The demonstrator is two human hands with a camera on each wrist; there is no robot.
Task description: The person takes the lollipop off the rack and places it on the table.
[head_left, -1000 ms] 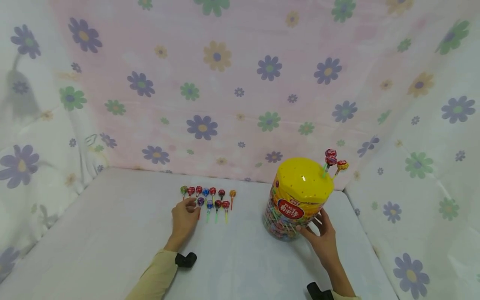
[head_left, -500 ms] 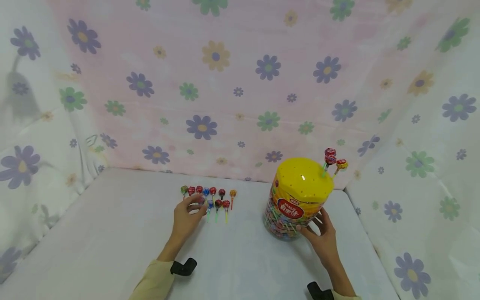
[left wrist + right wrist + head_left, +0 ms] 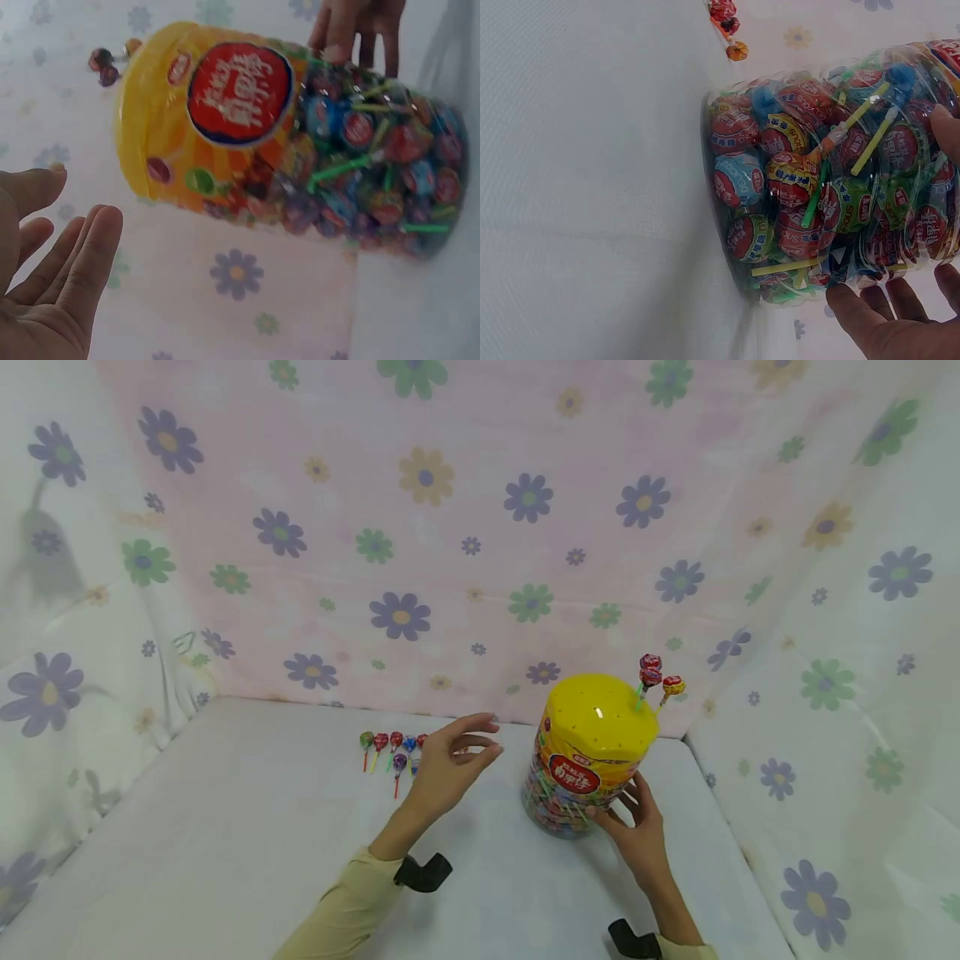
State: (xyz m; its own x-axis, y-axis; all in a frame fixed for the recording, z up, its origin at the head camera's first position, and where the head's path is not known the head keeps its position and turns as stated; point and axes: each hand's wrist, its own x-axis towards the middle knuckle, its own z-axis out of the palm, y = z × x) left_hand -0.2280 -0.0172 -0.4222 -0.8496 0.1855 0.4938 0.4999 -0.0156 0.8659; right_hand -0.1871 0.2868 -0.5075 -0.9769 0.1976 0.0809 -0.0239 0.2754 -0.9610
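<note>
A clear jar [image 3: 558, 806] full of wrapped lollipops stands on the table at the right, under a yellow lid [image 3: 596, 718]. My right hand [image 3: 641, 839] holds its lower right side, thumb in front and fingers round the side, as the right wrist view also shows. Three lollipops [image 3: 650, 672] stick up from the lid's right edge. My left hand [image 3: 442, 772] is raised to the left of the jar, its thumb and fingers apart and nothing between them in the left wrist view. Below it, a purple lollipop [image 3: 400, 762] lies on the table.
A back row of lollipops includes a green one [image 3: 366, 740] and a red one [image 3: 381, 742]; my left hand hides others. The white table [image 3: 225, 827] meets a flower-patterned cloth [image 3: 315, 577] at the back and sides. Black wrist mounts [image 3: 423, 872] sit at both wrists.
My left hand has left the lollipops at the front row's left end and moved right and up towards the jar. The purple lollipop shows again. My right hand keeps its hold.
</note>
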